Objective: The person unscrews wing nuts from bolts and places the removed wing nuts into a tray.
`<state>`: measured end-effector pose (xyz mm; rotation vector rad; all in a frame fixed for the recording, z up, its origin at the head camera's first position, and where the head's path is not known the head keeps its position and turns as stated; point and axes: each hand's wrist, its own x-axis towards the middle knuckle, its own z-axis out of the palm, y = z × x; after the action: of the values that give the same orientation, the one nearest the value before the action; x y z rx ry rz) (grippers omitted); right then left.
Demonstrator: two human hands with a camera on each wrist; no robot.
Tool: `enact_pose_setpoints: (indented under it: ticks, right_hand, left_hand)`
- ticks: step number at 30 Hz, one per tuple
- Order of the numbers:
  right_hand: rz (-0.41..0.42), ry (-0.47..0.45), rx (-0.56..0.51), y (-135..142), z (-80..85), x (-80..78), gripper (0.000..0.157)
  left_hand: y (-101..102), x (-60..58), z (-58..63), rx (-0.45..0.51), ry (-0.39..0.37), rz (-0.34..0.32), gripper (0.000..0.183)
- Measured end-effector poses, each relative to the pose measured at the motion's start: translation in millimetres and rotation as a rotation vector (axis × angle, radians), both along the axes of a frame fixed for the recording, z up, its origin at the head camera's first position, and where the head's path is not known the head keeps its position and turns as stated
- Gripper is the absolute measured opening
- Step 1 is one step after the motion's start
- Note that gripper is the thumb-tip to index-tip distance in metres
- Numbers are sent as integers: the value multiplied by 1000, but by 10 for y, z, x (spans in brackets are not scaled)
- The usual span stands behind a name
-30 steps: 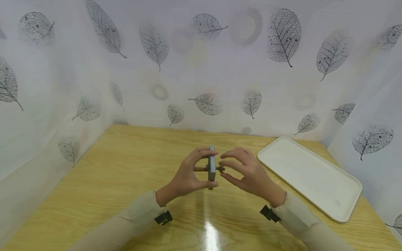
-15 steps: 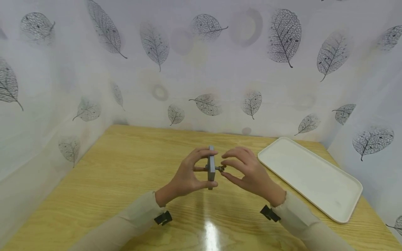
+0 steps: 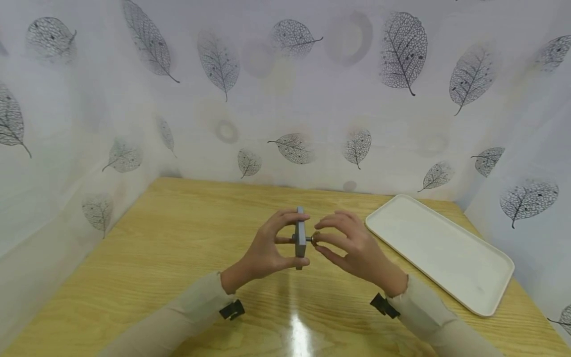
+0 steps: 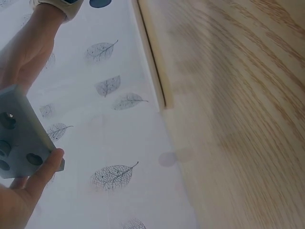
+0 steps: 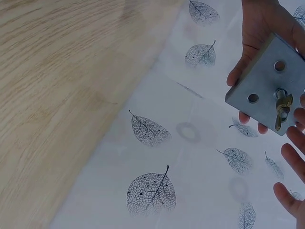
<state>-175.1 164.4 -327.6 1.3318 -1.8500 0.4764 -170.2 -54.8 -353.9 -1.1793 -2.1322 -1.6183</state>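
My left hand (image 3: 265,245) grips a grey metal plate (image 3: 301,238) by its edges, upright above the table. In the right wrist view round holes show in the plate, and a bolt (image 5: 281,92) stands out from its face with a brass wing nut (image 5: 284,101) on it. The bolt's head (image 4: 4,148) shows on the opposite face in the left wrist view. My right hand (image 3: 359,248) curls its thumb and index finger at the wing nut, partly covering it in the head view; its other fingers are spread.
A long white tray (image 3: 446,253) lies at an angle on the right of the wooden table (image 3: 200,223). Leaf-print cloth (image 3: 294,99) hangs behind the table and along its sides. Each wrist wears a black clip (image 3: 384,305).
The wing nut has turned on the bolt, and my right index finger has moved over it from slightly above. My left hand and the plate stay almost still.
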Motion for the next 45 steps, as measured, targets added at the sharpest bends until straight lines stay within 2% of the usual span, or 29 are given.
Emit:
enact_pose_setpoints:
  ticks: [9, 14, 21, 30, 34, 38, 42, 45]
  right_hand:
    - [-64, -62, 37, 12, -28, -62, 33]
    - [-65, -73, 27, 21, -39, -75, 33]
    - [5, -26, -6, 23, -21, -17, 27]
    - [-8, 8, 4, 9, -3, 30, 28]
    - [-8, -32, 6, 4, 2, -2, 25]
    - [-40, -78, 28, 8, -24, -46, 30]
    - [-73, -92, 40, 17, -56, -82, 35]
    - [-67, -84, 29, 19, -54, -87, 34]
  left_hand:
    - [7, 10, 13, -7, -4, 2, 73]
    - [2, 9, 11, -12, -1, 5, 73]
    - [-6, 6, 13, -16, -1, 10, 74]
    - [-11, 3, 5, -12, 4, 3, 74]
    - [-14, -2, 1, -9, 2, 1, 73]
    - [-11, 0, 4, -8, 0, 2, 73]
    - [-9, 7, 10, -11, -6, 6, 74]
    - [-12, 3, 9, -13, 0, 7, 73]
